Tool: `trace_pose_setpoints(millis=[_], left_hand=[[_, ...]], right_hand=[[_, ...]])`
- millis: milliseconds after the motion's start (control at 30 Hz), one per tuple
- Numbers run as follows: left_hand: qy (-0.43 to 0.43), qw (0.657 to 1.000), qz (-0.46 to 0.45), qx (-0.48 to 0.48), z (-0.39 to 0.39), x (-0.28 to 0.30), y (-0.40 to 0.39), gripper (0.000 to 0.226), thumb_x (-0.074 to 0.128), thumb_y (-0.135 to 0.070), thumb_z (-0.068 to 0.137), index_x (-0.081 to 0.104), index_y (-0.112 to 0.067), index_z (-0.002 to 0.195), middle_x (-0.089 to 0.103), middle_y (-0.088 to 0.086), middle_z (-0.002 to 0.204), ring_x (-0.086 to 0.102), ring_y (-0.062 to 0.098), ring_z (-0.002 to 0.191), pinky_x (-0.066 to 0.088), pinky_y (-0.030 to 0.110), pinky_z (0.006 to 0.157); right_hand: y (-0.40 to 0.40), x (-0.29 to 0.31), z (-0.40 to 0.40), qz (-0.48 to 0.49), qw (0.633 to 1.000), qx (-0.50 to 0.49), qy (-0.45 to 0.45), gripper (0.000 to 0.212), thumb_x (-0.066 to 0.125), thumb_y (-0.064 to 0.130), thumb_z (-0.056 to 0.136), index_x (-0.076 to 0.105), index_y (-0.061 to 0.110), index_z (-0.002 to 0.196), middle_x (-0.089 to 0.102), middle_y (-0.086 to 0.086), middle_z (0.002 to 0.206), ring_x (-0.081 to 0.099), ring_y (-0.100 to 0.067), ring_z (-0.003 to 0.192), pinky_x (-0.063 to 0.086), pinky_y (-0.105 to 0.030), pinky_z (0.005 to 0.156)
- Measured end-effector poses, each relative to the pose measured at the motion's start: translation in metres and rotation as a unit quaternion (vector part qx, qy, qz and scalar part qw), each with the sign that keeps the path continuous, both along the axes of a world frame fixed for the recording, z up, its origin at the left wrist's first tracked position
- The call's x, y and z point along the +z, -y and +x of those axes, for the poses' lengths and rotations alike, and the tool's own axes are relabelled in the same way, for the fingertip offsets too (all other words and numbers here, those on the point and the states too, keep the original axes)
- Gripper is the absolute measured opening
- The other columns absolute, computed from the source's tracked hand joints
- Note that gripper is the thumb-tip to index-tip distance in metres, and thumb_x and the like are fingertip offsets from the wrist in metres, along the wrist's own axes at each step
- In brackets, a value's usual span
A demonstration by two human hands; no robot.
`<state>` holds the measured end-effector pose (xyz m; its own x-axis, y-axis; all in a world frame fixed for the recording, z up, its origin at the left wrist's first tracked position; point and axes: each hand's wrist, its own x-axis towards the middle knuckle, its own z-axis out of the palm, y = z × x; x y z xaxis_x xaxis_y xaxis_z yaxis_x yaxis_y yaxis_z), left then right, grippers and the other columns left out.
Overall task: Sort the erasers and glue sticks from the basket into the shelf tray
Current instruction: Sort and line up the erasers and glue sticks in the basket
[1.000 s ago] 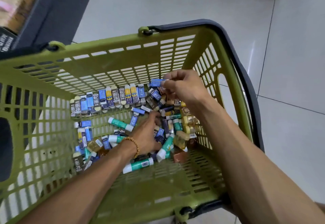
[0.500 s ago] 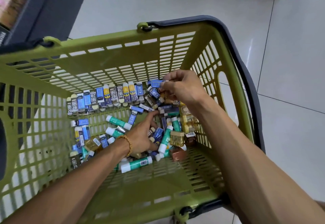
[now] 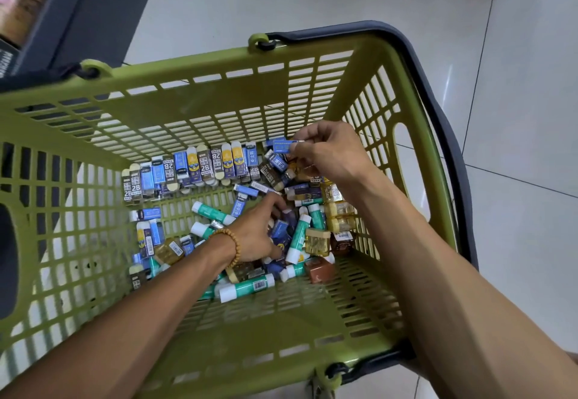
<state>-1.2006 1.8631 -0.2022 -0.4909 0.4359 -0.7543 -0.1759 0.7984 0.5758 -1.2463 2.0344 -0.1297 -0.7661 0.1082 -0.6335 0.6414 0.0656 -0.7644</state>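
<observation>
A green plastic basket (image 3: 219,85) stands on the floor, its bottom covered with erasers and glue sticks. Sleeved erasers (image 3: 187,168) stand in a row along the far wall. Teal and white glue sticks (image 3: 247,287) lie loose among amber and brown blocks (image 3: 317,242). My right hand (image 3: 328,151) hovers over the far right corner and pinches a blue-sleeved eraser (image 3: 283,145) between thumb and fingers. My left hand (image 3: 256,232) is down in the pile, fingers stretched toward the loose erasers; whether it holds anything is hidden.
The basket has dark grey handles (image 3: 438,110) folded down outside its rim. Pale floor tiles (image 3: 516,117) surround it. A dark shelf unit (image 3: 93,7) with blurred goods stands at the upper left.
My left hand has reached farther forward into the pile, fingers extending. My right hand keeps the blue eraser in nearly the same spot.
</observation>
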Motion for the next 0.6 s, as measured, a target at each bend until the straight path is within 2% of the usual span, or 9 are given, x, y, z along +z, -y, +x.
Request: trace_pose_setpoints(millis=[67, 133, 233, 267, 333, 367, 433, 500, 600], left_hand=[[-0.004, 1.0, 0.007, 0.015, 0.004, 0.0, 0.009, 0.066, 0.083, -0.009, 0.07, 0.037, -0.03, 0.112, 0.048, -0.004, 0.113, 0.053, 0.014, 0.086, 0.044, 0.02, 0.059], [0.001, 1.0, 0.021, 0.018, 0.008, -0.001, 0.013, 0.066, 0.083, -0.009, 0.071, 0.038, -0.03, 0.114, 0.052, -0.007, 0.119, 0.056, 0.017, 0.095, 0.049, 0.028, 0.07], [0.031, 0.997, 0.057, 0.029, 0.009, 0.0, 0.008, 0.081, 0.081, -0.005, 0.074, 0.032, -0.037, 0.131, 0.054, -0.015, 0.122, 0.058, 0.011, 0.08, 0.045, 0.02, 0.061], [0.04, 0.996, 0.067, 0.034, 0.008, 0.0, 0.006, 0.084, 0.08, -0.004, 0.074, 0.032, -0.041, 0.132, 0.054, -0.015, 0.12, 0.06, 0.013, 0.079, 0.047, 0.021, 0.061], [0.045, 0.995, 0.077, 0.051, 0.005, -0.003, 0.002, 0.079, 0.082, -0.003, 0.071, 0.037, -0.045, 0.12, 0.053, -0.013, 0.117, 0.063, 0.021, 0.096, 0.054, 0.031, 0.077], [0.05, 0.993, 0.084, 0.065, 0.003, -0.004, 0.001, 0.075, 0.084, -0.003, 0.069, 0.04, -0.045, 0.112, 0.053, -0.011, 0.117, 0.06, 0.022, 0.106, 0.053, 0.036, 0.088], [0.057, 0.991, 0.093, 0.083, 0.0, -0.007, -0.001, 0.071, 0.085, -0.003, 0.066, 0.042, -0.044, 0.104, 0.054, -0.01, 0.119, 0.054, 0.021, 0.116, 0.047, 0.042, 0.099], [0.061, 0.991, 0.092, 0.081, -0.001, -0.009, -0.005, 0.068, 0.085, -0.004, 0.067, 0.042, -0.04, 0.105, 0.054, -0.011, 0.116, 0.052, 0.019, 0.117, 0.048, 0.04, 0.096], [0.078, 0.987, 0.095, 0.1, 0.001, -0.011, -0.007, 0.07, 0.085, -0.005, 0.069, 0.046, -0.036, 0.117, 0.055, -0.007, 0.119, 0.055, 0.017, 0.112, 0.057, 0.041, 0.084]], right_hand=[[0.001, 0.0, 0.0, 0.0, 1.0, 0.003, 0.001, 0.011, 0.069, 0.0, 0.089, 0.066, 0.0, 0.1, 0.064, -0.008, 0.078, 0.058, -0.008, 0.053, 0.052, -0.025, 0.053], [0.001, 0.001, 0.0, -0.002, 1.0, 0.006, 0.003, 0.012, 0.069, 0.001, 0.089, 0.066, 0.001, 0.101, 0.065, -0.007, 0.079, 0.058, -0.008, 0.055, 0.052, -0.023, 0.053], [0.001, 0.001, 0.0, -0.003, 1.0, 0.003, 0.001, 0.013, 0.069, 0.002, 0.089, 0.066, 0.001, 0.102, 0.064, -0.007, 0.079, 0.058, -0.01, 0.057, 0.051, -0.022, 0.052], [0.002, 0.001, 0.0, -0.001, 1.0, 0.003, 0.0, 0.012, 0.069, 0.002, 0.089, 0.066, 0.001, 0.101, 0.064, -0.007, 0.078, 0.058, -0.01, 0.057, 0.052, -0.021, 0.051], [0.002, 0.001, 0.0, 0.005, 1.0, 0.002, -0.002, 0.011, 0.069, 0.002, 0.089, 0.066, 0.002, 0.1, 0.064, -0.006, 0.077, 0.058, -0.009, 0.056, 0.051, -0.021, 0.05], [0.002, 0.0, 0.0, 0.006, 1.0, 0.001, -0.002, 0.011, 0.069, 0.001, 0.089, 0.066, 0.002, 0.099, 0.064, -0.006, 0.076, 0.058, -0.009, 0.055, 0.051, -0.021, 0.05], [0.003, 0.0, 0.0, 0.005, 1.0, -0.001, -0.002, 0.011, 0.069, 0.001, 0.089, 0.065, 0.001, 0.099, 0.063, -0.006, 0.074, 0.058, -0.01, 0.055, 0.052, -0.022, 0.05], [0.002, -0.001, 0.0, 0.006, 1.0, -0.001, -0.001, 0.009, 0.069, 0.0, 0.089, 0.065, 0.001, 0.097, 0.064, -0.006, 0.074, 0.058, -0.012, 0.056, 0.052, -0.024, 0.051], [0.002, -0.002, -0.001, 0.009, 1.0, -0.001, -0.001, 0.007, 0.07, 0.001, 0.088, 0.067, 0.004, 0.094, 0.066, -0.006, 0.075, 0.06, -0.012, 0.058, 0.054, -0.024, 0.054]])
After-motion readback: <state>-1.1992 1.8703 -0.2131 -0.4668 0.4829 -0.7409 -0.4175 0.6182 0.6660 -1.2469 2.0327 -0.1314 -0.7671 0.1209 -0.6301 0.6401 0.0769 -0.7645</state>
